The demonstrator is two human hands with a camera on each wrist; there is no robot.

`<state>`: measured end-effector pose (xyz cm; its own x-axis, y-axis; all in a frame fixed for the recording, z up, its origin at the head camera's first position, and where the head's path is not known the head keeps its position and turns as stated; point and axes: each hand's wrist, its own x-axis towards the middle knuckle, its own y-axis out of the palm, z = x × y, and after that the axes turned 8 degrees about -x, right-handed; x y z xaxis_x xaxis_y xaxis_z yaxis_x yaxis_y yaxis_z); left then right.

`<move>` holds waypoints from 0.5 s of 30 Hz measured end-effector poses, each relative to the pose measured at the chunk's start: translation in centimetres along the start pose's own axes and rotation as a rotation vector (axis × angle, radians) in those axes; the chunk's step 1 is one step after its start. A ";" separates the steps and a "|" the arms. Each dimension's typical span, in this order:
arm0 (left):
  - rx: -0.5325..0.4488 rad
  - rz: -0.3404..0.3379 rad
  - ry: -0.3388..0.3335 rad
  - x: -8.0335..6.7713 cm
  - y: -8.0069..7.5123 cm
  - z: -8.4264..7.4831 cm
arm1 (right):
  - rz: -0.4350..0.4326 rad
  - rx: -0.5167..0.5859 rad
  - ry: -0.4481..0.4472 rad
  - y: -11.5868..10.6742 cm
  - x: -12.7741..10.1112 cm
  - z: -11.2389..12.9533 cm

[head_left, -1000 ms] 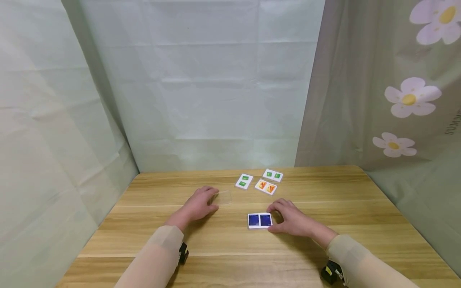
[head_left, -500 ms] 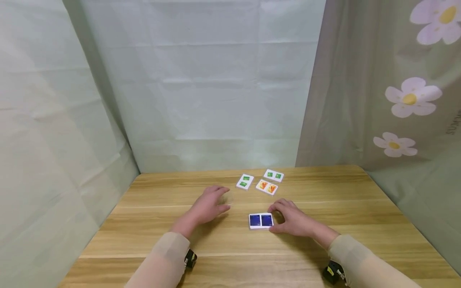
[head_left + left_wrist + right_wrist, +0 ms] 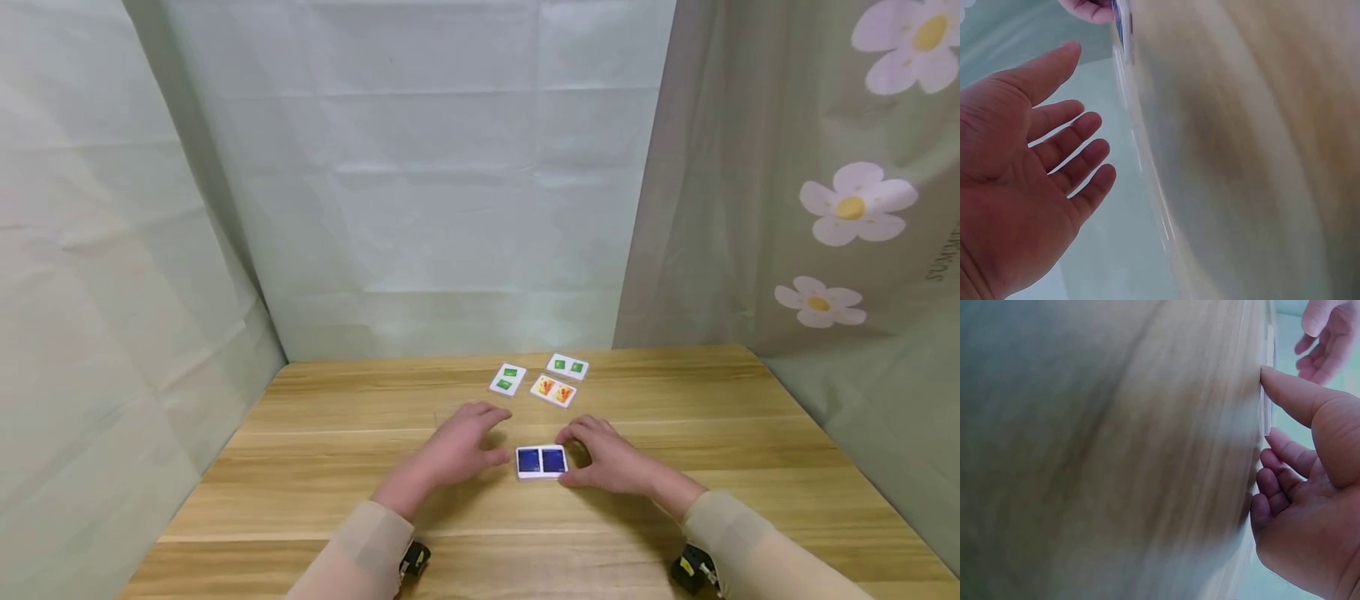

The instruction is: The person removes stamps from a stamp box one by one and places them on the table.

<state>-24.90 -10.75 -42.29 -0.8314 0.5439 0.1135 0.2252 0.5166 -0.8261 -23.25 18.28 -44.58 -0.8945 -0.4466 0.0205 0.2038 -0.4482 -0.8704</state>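
Observation:
A flat white-bordered card (image 3: 542, 462) with two dark blue squares lies on the table, possibly with others beneath it. My right hand (image 3: 609, 458) grips its right end, thumb at the near edge and fingers at the far edge. In the right wrist view the card's thin edge (image 3: 1267, 415) shows between thumb and fingers. Just left of the card is my left hand (image 3: 461, 450), fingers spread, holding nothing. The left wrist view shows that hand's palm (image 3: 1016, 162) and loosely bent fingers. A clear plastic piece (image 3: 446, 414) lies behind it, partly hidden.
Farther back on the wooden table (image 3: 337, 467) lie two cards with green pictures, one left (image 3: 508, 380) and one right (image 3: 567, 367). An orange-pictured card (image 3: 553, 391) lies between them, nearer me. Pale cloth (image 3: 450, 208) hangs behind the table.
My left hand has moved right and nearer me, away from the clear plastic piece to beside the blue card. My right hand has stayed on the card.

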 end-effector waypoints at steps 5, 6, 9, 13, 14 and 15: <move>0.018 0.057 -0.007 -0.1 0.6 -0.3 | 0.003 0.007 0.013 0.0 0.0 0.1; 0.019 0.065 -0.009 -0.1 0.8 -0.4 | 0.001 0.008 0.015 0.0 0.0 0.1; 0.017 0.083 -0.006 -0.1 1.0 -0.4 | -0.005 0.010 0.013 0.0 0.0 0.2; 0.007 0.106 0.003 -0.1 1.2 -0.8 | -0.015 0.016 -0.001 0.0 0.0 0.2; 0.006 0.112 0.003 0.0 1.3 -0.9 | -0.016 0.017 -0.002 0.0 0.0 0.2; 0.007 0.118 0.000 0.0 1.4 -0.9 | -0.017 0.016 -0.004 0.0 0.0 0.1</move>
<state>-24.13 -9.44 -42.93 -0.7992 0.6008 0.0157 0.3179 0.4447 -0.8374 -23.16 18.17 -44.56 -0.8962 -0.4420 0.0374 0.1951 -0.4685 -0.8617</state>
